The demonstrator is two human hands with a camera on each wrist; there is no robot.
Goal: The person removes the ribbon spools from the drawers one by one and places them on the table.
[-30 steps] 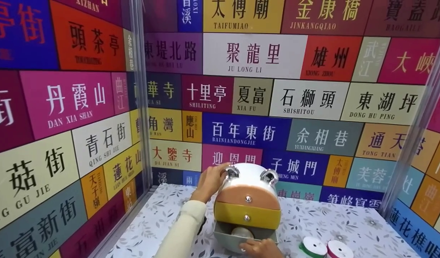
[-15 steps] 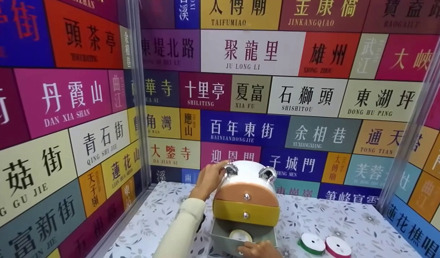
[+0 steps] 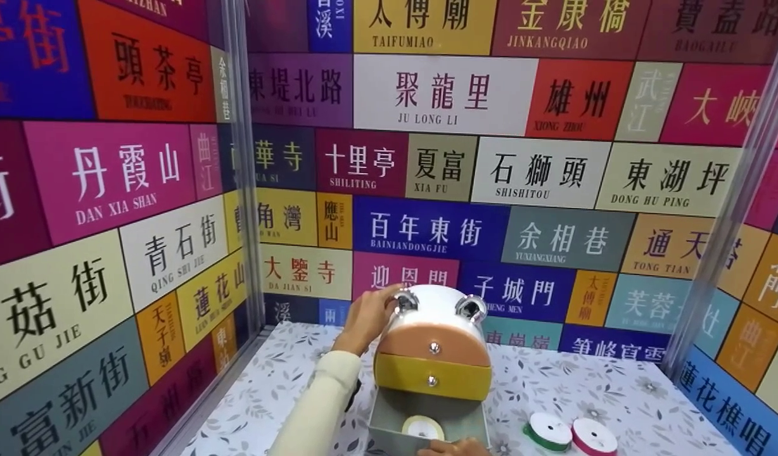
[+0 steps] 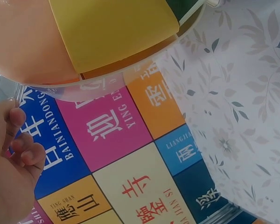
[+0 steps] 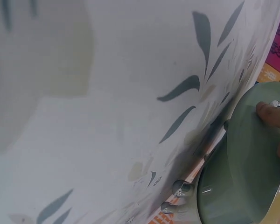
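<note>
A small cabinet with a white domed top, an orange drawer and a yellow drawer stands on the table. Its grey-green bottom drawer is pulled out, and a round white spool with a pale yellow rim lies inside. My left hand grips the silver ring-shaped ear at the cabinet's upper left; in the left wrist view its fingers are curled by that ear. At the drawer's front, my right hand pinches the silver knob, partly cut off by the lower edge of the head view.
To the right of the cabinet lie a green-edged ribbon spool and a red-edged one. A leaf-patterned cloth covers the table. Walls of colourful sign panels close it in at the back and sides.
My right hand has drawn the bottom drawer further out toward me, so more of its inside and the spool show. The left hand keeps its hold on the ear.
</note>
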